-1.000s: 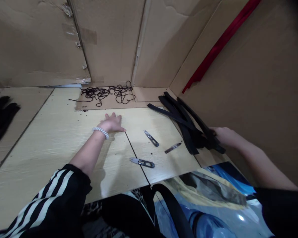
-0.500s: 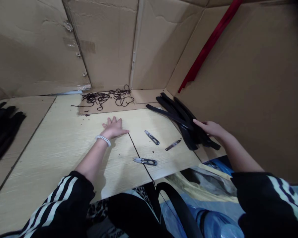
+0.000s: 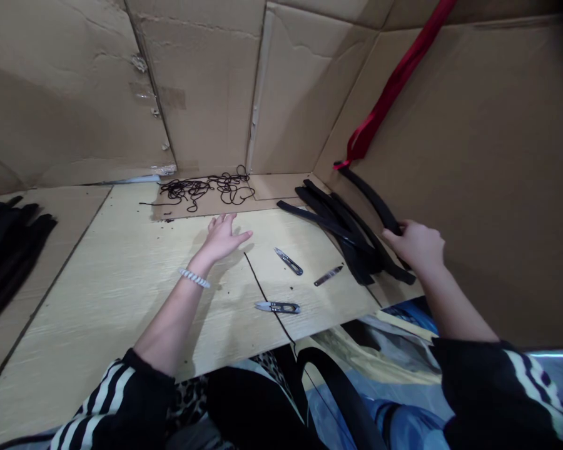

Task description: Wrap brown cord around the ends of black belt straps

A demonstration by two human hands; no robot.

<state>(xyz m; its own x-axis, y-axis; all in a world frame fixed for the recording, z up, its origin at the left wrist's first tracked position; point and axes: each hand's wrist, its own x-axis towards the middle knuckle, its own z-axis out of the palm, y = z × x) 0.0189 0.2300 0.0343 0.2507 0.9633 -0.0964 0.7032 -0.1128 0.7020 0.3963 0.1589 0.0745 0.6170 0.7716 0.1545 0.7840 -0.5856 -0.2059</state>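
My right hand is closed round a long black strip and lifts it off a pile of similar black strips. The held strip's far end meets the lower tip of a hanging red strip. Above the pale tabletop my left hand is open, fingers and thumb apart, holding nothing. Near it a thin black cord runs toward the table's front edge. One pair of thread snips lies beside the cord, and a second pair of snips lies across it.
A slim pointed metal tool lies by the pile. Tangled dark cord is at the back on a cardboard sheet. More black strips are stacked far left. Cardboard walls stand behind and to the right.
My right hand has risen from the pile with one black strip, whose far end now touches the red strip. My left hand has come up off the tabletop and let go of the cord's end.
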